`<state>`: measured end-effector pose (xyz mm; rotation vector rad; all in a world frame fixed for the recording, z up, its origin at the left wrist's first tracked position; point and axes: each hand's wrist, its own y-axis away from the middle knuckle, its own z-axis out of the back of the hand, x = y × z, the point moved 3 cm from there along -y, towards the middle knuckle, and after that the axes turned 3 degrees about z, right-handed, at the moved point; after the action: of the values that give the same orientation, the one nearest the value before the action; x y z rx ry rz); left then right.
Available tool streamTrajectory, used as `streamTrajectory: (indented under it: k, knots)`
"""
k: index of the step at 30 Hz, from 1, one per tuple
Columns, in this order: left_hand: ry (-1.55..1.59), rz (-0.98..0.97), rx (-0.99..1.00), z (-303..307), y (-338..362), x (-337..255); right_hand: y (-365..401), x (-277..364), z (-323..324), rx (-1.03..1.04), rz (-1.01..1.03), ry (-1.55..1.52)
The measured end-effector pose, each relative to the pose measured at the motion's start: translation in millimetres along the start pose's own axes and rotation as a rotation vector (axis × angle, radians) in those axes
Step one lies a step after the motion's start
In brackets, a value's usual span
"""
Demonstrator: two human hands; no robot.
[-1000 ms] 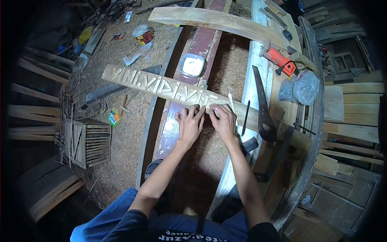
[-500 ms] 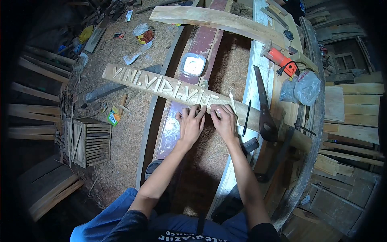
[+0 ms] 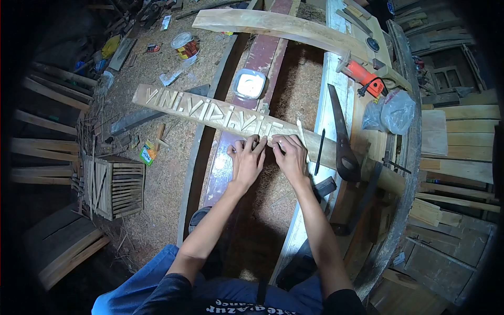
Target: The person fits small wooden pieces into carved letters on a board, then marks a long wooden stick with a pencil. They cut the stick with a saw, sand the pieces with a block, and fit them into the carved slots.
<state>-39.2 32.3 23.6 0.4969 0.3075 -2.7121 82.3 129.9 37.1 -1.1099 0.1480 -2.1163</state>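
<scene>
Left grip, right grip — on pale, letter-carved plank

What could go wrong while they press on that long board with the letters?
1. The saw lies bare beside the right hand; a sideways slip might graze its blade.
2. The lettered board sticks far out past its supports on the left, so hard pressing by the left hand might make it shift.
3. The bare fingers rest on cut wood, so splinters seem possible.
</scene>
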Motion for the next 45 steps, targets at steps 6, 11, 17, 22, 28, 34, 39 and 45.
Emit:
streamTrajectory:
  k: [6,11,17,22,28,34,39,45]
  knots:
    - [0.087,0.046,0.004,0,1,5,4,1,3,-0.002,-0.105,-0.036]
    - [0.104,0.003,0.013,2,3,6,3,-2,0,-0.048,-0.176,-0.133]
    - [0.080,0.016,0.043,1,4,1,5,-7,-6,-0.039,-0.167,-0.111]
    - [0.058,0.007,0.058,3,3,1,9,-11,-10,-0.099,-0.139,-0.048]
    - [0.058,0.016,0.073,3,0,2,9,-10,-8,-0.081,-0.140,-0.058]
    - [0.042,0.004,0.066,2,-1,2,7,-8,-7,-0.087,-0.100,-0.034]
    - [0.076,0.031,0.088,1,-2,2,7,-7,-5,-0.067,-0.124,-0.036]
    - [0.075,0.011,0.080,2,-3,4,5,-6,-4,-0.052,-0.133,-0.039]
